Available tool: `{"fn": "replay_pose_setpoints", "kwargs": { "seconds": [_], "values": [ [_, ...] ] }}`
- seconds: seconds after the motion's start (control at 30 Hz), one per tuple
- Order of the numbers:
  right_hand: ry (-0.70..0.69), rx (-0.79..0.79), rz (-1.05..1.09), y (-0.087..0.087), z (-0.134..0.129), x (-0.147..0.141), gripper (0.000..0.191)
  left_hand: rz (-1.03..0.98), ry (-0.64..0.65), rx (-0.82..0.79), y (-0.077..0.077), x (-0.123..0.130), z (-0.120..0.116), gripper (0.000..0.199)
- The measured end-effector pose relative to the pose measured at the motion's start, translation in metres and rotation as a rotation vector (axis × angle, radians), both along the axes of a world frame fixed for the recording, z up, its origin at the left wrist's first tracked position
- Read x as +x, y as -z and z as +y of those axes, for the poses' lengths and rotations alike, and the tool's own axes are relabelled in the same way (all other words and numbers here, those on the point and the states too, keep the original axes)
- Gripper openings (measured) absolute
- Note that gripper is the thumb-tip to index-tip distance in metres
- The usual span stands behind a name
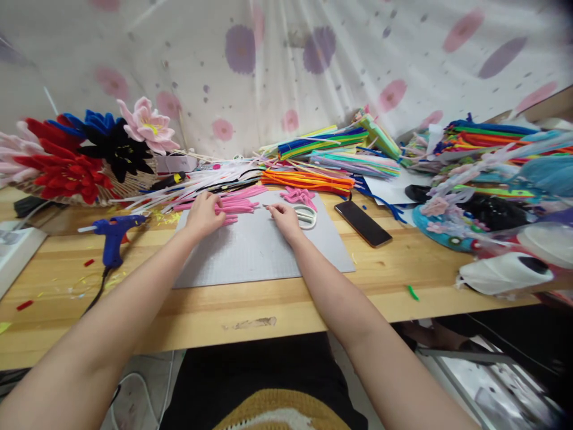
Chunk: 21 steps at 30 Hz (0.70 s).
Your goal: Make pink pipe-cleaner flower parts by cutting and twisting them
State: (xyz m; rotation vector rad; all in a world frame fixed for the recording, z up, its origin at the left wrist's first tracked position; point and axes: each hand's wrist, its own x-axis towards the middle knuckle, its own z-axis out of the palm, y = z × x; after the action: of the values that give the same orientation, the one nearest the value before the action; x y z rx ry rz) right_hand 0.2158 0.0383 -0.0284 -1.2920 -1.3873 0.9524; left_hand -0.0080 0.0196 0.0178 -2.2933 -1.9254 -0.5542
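Observation:
My left hand (205,216) rests on a bundle of pink pipe cleaners (239,206), its fingers curled over them. Their cut ends point right across a grey board (242,257). To the right, my right hand (285,222) is closed around the blade part of a pair of scissors (308,217). The pale handles show beyond the hand, and a dark tip sticks out left of the fingertips. Just behind the scissors, looped pink pipe-cleaner pieces (298,196) lie at the board's far edge.
A blue glue gun (114,236) stands at left, below pipe-cleaner flowers (71,173). Bundles of coloured pipe cleaners (308,179) lie along the back. A phone (363,223) lies right of the board. A white thread cone (505,273) and bagged items crowd the right.

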Motion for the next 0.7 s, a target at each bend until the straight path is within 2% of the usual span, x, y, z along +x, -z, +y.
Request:
{"fn": "replay_pose_setpoints", "kwargs": {
  "seconds": [0.1, 0.17, 0.4, 0.53, 0.63, 0.7],
  "values": [
    [0.009, 0.0, 0.019, 0.0, 0.0, 0.002, 0.02, 0.131, 0.003, -0.114, -0.001, 0.008, 0.022, 0.042],
    [0.01, 0.002, 0.015, 0.001, 0.0, 0.002, 0.02, 0.221, 0.01, -0.207, 0.0, 0.013, 0.034, 0.05],
    [-0.004, 0.006, -0.029, 0.004, 0.002, 0.002, 0.022, 0.393, -0.036, -0.381, -0.007, 0.024, 0.05, 0.05],
    [0.0, 0.002, -0.036, 0.003, 0.001, 0.001, 0.022, 0.466, -0.02, -0.339, -0.007, 0.025, 0.052, 0.043],
    [-0.006, -0.006, -0.034, 0.002, -0.001, 0.001, 0.022, 0.414, -0.013, -0.241, -0.004, 0.024, 0.051, 0.045],
    [-0.004, -0.011, -0.039, 0.001, -0.001, 0.0, 0.022, 0.347, -0.028, -0.249, -0.003, 0.023, 0.049, 0.051]
  ]
}}
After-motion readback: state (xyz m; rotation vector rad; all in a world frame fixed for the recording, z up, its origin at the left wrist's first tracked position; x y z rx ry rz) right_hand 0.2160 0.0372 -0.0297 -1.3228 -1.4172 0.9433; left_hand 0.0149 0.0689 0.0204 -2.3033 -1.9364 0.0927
